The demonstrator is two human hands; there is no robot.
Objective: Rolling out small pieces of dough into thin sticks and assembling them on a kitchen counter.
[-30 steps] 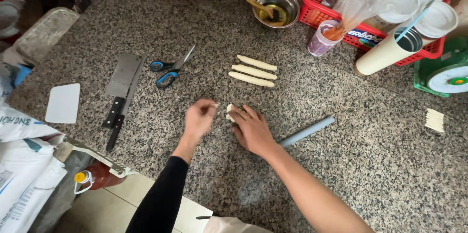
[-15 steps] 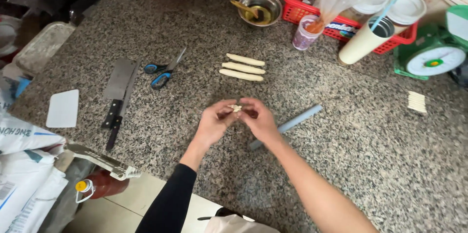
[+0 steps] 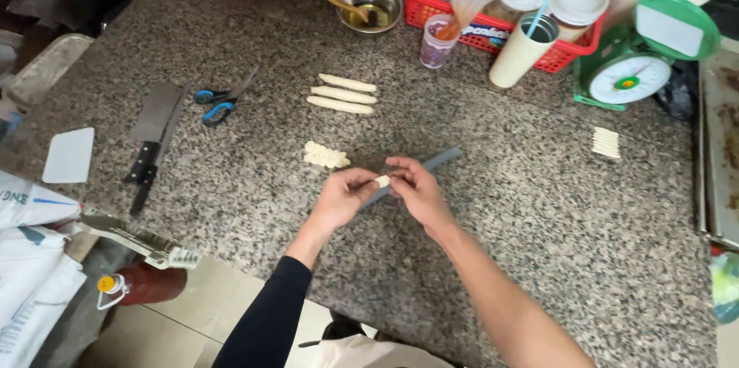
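Note:
Both my hands meet over the granite counter [image 3: 539, 245] and pinch one small pale dough piece [image 3: 382, 181] between their fingertips. My left hand [image 3: 343, 197] holds it from the left, my right hand [image 3: 416, 189] from the right. A little row of cut dough pieces [image 3: 325, 155] lies just up and left of my hands. Three rolled dough sticks [image 3: 342, 94] lie side by side further back. A grey-blue flat stick [image 3: 433, 163] runs diagonally under my right hand, partly hidden by it.
Two cleavers [image 3: 152, 128], blue-handled scissors [image 3: 222, 100] and a white scraper [image 3: 68, 155] lie at the left. At the back stand a steel bowl [image 3: 372, 8], a red basket [image 3: 500, 26] of containers and a green scale [image 3: 645, 54]. Another dough stack [image 3: 606, 142] sits right.
My hands lifted off the counter and came together toward me, pinching one dough piece. The row of cut pieces they covered now lies bare.

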